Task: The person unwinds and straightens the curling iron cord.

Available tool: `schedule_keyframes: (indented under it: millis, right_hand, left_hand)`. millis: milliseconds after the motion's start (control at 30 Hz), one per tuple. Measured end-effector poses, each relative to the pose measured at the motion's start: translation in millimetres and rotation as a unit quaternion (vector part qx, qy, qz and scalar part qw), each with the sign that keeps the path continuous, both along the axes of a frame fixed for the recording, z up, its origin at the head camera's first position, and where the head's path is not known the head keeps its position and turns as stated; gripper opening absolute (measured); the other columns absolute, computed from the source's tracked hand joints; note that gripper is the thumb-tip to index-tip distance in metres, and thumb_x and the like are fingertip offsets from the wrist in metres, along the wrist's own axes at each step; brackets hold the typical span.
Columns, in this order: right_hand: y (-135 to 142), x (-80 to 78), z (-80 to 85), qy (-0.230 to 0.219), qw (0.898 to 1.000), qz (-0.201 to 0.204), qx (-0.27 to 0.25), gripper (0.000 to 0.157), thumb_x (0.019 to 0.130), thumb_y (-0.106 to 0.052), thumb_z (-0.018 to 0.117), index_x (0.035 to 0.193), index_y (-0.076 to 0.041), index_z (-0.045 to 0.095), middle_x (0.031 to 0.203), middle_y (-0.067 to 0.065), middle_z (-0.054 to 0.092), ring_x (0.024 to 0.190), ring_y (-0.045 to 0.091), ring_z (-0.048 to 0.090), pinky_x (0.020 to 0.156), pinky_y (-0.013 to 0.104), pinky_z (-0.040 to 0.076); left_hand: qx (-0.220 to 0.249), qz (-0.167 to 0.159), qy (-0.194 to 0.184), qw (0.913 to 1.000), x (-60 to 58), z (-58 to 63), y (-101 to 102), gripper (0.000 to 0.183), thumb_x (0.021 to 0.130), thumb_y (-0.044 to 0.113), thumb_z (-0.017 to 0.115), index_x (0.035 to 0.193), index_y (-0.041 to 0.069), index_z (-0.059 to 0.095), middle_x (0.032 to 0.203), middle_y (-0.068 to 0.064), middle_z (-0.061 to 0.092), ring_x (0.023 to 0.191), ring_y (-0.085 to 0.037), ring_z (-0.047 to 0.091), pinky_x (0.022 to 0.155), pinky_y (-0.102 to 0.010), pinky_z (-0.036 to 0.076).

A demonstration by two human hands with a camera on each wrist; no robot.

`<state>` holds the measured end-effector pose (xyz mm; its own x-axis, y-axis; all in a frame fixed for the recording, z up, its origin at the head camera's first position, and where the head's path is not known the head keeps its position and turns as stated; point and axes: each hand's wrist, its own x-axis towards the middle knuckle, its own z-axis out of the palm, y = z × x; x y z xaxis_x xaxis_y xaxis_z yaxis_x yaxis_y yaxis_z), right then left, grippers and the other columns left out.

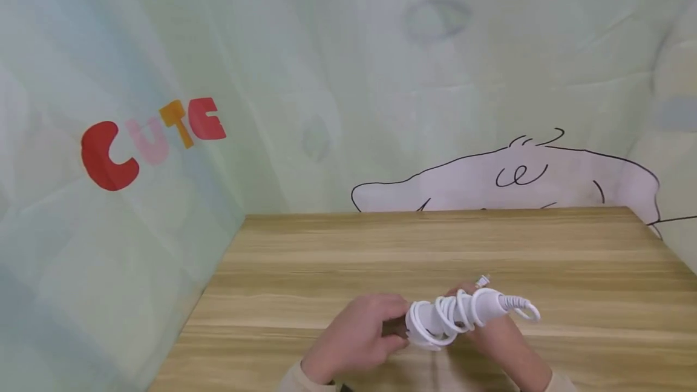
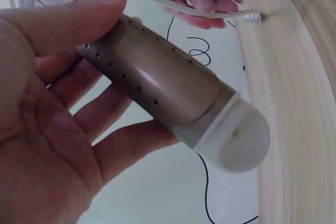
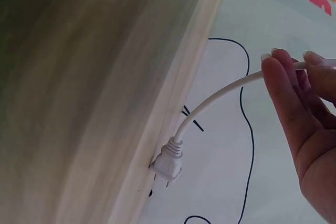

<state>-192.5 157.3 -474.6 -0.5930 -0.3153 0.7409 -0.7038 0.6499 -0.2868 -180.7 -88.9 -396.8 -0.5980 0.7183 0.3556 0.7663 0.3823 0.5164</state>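
A white curling iron lies across the space between my hands, its power cord wound in loops round the handle. My left hand grips its brown barrel, which has rows of small holes and a pale rounded tip. Thumb on one side and fingers beneath, that hand keeps the barrel above the table. My right hand pinches the loose end of the white cord between thumb and fingers. Beyond the fingertips, the cord curves down to its two-pin plug. In the head view the handle partly hides this hand.
A wood-grain table spreads beneath both hands. Behind it and at the left hangs a pale printed cloth with a line drawing and coloured letters.
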Motion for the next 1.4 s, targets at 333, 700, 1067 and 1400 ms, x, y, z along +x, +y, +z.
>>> schedule_keyframes:
  millis: [333, 700, 1067, 1400]
  right_hand:
    - [-2.1, 4.8, 7.0, -0.192, 0.980, 0.049, -0.030, 0.015, 0.080, 0.005, 0.076, 0.082, -0.009, 0.070, 0.081, -0.006, 0.065, 0.073, 0.005, 0.061, 0.058, 0.024, 0.052]
    - [4.0, 16.6, 50.9, -0.296, 0.949, 0.047, -0.092, 0.036, 0.088, -0.013, 0.076, 0.122, -0.008, 0.064, 0.112, 0.005, 0.066, 0.093, 0.018, 0.066, 0.068, 0.028, 0.055]
    - [-19.3, 34.7, 61.1, -0.227, 0.943, 0.009, -0.243, 0.014, 0.087, 0.005, 0.071, 0.094, -0.007, 0.066, 0.083, 0.000, 0.067, 0.075, 0.011, 0.067, 0.063, 0.026, 0.055]
    - [11.0, 39.3, 74.3, -0.037, 0.996, 0.078, 0.003, 0.017, 0.103, -0.021, 0.052, 0.093, -0.016, 0.064, 0.090, -0.013, 0.056, 0.076, 0.003, 0.053, 0.067, 0.014, 0.044]
  left_hand:
    - [0.074, 0.104, -0.175, 0.9763, -3.8, -2.9, 5.5, 0.021, 0.082, 0.011, 0.079, 0.101, 0.016, 0.073, 0.093, 0.012, 0.067, 0.085, -0.006, 0.062, 0.071, -0.025, 0.051]
    - [0.006, 0.148, -0.119, 0.9818, -10.2, 0.4, 7.1, 0.018, 0.078, 0.013, 0.082, 0.081, 0.016, 0.065, 0.074, 0.011, 0.058, 0.067, -0.005, 0.053, 0.059, -0.022, 0.045]
    - [-0.050, 0.209, -0.041, 0.9758, -2.0, -10.4, 9.4, 0.019, 0.076, 0.013, 0.083, 0.085, 0.016, 0.067, 0.072, 0.012, 0.052, 0.062, -0.005, 0.045, 0.052, -0.023, 0.038]
    - [-0.202, 0.271, 0.082, 0.9376, 4.4, -10.2, 7.7, 0.019, 0.070, 0.010, 0.085, 0.082, 0.021, 0.075, 0.067, 0.007, 0.049, 0.058, -0.011, 0.048, 0.046, -0.027, 0.040]
